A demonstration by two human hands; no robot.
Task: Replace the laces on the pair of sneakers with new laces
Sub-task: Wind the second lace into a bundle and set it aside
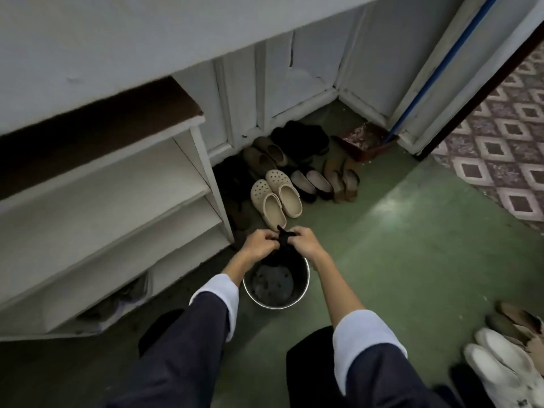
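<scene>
Head view. My left hand [260,244] and right hand [304,241] are close together above a metal bucket [308,279] that stands on the green floor [397,231]. Both hands are clenched, fingers curled, each pinching the gathered top of a black bag [284,244]. The bag's lower part sits inside the bucket. The hands are nearly touching across the gather.

The white sneakers [497,366] lie on the floor at the lower right edge, well apart from both hands and beside other pale footwear. I cannot tell whether they carry laces.

Just beyond the bucket stands a pair of beige clogs [276,198], the nearest of a row of shoes set along the wall panelling. A white shelf unit [203,160] stands to the left. A dustpan [365,142] lies in the far corner, with a blue broom handle [441,69] leaning above it. Patterned flooring [500,136] begins past the doorway at right.
</scene>
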